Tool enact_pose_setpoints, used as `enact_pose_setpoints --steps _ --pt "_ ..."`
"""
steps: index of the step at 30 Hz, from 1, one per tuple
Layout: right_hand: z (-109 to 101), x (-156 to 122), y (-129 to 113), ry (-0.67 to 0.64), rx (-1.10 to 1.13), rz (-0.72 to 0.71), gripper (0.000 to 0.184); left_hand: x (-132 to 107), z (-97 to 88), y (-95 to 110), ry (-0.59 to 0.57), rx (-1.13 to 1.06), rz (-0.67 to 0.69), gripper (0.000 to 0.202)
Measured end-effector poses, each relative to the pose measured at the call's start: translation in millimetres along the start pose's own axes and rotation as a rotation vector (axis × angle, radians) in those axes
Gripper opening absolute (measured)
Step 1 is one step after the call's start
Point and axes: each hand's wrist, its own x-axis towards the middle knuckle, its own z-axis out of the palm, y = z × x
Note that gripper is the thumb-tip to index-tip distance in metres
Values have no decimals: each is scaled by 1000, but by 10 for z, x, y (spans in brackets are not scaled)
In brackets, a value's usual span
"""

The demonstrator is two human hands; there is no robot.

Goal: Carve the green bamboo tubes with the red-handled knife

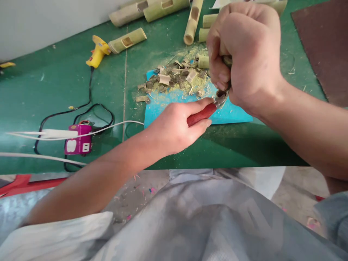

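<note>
My left hand (179,121) is closed around the red handle of a chisel-like tool (201,115). Its metal collar points up and right, toward the space under my other fist. My right hand (247,47) is clenched just above the collar; a dark brown piece (227,61) shows between its fingers, too covered to name. A short bamboo piece (203,62) sticks out to the left of this fist; whether the fist touches it is hidden. Beneath both hands lies a blue sheet (163,114), with a heap of bamboo chips and shavings (176,78) toward its back.
Several bamboo tubes with cut openings (165,8) lie at the back of the green table (21,98). Left are a yellow glue gun (97,52), a bamboo tube (129,40), and a purple power socket (78,139) with cords. A brown board (326,43) lies at the right.
</note>
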Motion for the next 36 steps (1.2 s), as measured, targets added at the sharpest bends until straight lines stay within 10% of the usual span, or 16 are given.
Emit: enact_pose_setpoints --steps 8,28,36 --pt "-37 -3 36 -47 63 -25 21 -67 55 -93 48 -167 -80 43" --pt "-54 19 -19 -64 62 72 23 -250 -114 -70 321 471 168 37" --pt "-352 332 -68 67 403 121 20 -80 -153 -205 526 -315 -57 32"
